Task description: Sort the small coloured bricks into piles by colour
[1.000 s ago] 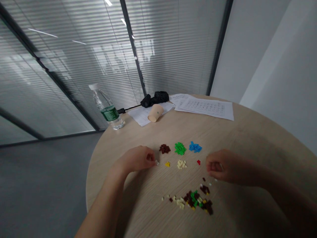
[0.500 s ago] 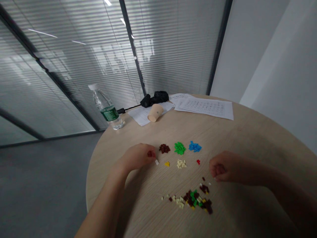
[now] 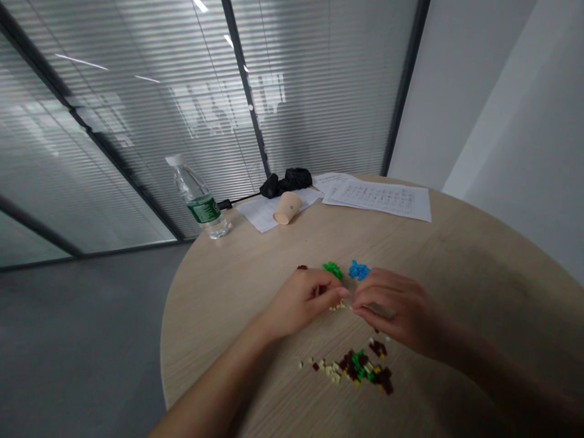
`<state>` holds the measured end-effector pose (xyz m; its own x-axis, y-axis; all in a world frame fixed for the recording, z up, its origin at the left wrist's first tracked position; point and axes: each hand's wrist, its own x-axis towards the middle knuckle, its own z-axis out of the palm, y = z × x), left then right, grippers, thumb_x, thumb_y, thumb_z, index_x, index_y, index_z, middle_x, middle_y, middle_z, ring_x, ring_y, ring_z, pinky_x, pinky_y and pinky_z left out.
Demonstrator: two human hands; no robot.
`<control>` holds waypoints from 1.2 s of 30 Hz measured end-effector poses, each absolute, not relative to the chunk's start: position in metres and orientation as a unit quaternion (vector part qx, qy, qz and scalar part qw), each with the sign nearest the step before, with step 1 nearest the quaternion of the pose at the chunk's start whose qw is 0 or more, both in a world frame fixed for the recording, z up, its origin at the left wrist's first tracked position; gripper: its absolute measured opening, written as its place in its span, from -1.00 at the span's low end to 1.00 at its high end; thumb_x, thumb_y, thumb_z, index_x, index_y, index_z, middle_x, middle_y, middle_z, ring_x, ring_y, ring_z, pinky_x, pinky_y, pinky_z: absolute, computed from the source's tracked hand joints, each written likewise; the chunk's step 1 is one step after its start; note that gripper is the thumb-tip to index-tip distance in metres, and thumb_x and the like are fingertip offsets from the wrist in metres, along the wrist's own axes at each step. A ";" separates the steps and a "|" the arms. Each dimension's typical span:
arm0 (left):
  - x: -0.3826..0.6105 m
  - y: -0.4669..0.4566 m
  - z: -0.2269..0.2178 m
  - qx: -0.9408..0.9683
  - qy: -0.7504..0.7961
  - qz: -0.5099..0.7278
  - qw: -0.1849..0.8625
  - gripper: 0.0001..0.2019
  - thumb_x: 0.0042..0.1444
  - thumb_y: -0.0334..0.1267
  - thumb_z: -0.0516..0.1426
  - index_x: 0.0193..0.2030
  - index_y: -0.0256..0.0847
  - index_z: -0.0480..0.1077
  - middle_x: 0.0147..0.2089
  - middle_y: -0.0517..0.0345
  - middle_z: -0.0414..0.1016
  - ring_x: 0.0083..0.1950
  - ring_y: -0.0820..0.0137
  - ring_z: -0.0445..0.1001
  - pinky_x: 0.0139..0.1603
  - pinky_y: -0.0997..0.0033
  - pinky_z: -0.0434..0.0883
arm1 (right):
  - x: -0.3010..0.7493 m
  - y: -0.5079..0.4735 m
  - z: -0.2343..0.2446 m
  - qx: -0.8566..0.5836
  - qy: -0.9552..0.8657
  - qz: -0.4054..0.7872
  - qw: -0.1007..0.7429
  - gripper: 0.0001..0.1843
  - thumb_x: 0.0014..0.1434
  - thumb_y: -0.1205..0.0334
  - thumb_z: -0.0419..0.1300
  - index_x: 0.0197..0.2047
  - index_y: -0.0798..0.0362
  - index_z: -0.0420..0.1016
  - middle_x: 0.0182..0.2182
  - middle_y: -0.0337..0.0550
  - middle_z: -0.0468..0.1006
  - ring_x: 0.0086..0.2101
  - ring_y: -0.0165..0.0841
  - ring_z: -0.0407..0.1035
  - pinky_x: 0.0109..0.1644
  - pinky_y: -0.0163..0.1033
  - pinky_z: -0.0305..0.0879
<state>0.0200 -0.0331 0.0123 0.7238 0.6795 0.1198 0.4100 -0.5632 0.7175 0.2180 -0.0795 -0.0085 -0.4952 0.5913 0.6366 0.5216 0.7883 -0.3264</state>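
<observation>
Brown bricks [image 3: 302, 267] — nearly hidden by the left hand [image 3: 303, 299], cream bricks [image 3: 340, 308] half covered

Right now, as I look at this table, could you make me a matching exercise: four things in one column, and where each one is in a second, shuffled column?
Things:
1. Water bottle
2. Paper cup
3. Blue small plastic bricks
4. Mixed-colour pile of small plastic bricks

Places:
A. Just beyond the right hand
B. Standing near the edge of the table
C. On the table, nearer the person than both hands
D. Lying on its side on a sheet of paper

Pairs: 1-B, 2-D, 3-A, 4-C
</observation>
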 end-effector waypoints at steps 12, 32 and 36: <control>0.022 -0.035 0.007 0.832 0.276 0.199 0.439 -0.74 0.16 -0.15 0.08 -0.42 -0.30 0.40 -0.50 0.23 0.30 -0.45 0.51 0.22 -0.40 0.52 0.19 | 0.212 -0.080 -0.014 -0.338 -0.834 0.049 0.433 -0.86 0.17 0.40 0.12 -0.42 0.04 0.33 -0.49 -0.24 0.47 -0.41 -0.42 0.37 -0.29 -0.34 0.27; -0.040 0.002 0.026 0.871 0.477 0.000 0.117 -0.84 0.07 -0.25 0.09 -0.33 -0.16 0.50 -0.33 0.16 0.52 -0.37 0.42 0.39 -0.36 0.50 0.22 | 0.227 -0.074 -0.012 -0.374 -0.831 -0.010 0.411 -0.88 0.18 0.38 0.08 -0.25 0.05 0.42 -0.45 -0.17 0.51 -0.39 -0.37 0.40 -0.28 -0.28 0.35; -0.039 0.001 0.024 0.864 0.487 -0.022 0.127 -0.82 0.05 -0.27 0.08 -0.32 -0.16 0.52 -0.32 0.14 0.54 -0.35 0.40 0.41 -0.35 0.50 0.22 | 0.228 -0.073 -0.012 -0.378 -0.834 -0.007 0.403 -0.89 0.17 0.36 0.08 -0.27 0.06 0.43 -0.45 -0.16 0.52 -0.39 -0.38 0.40 -0.28 -0.28 0.35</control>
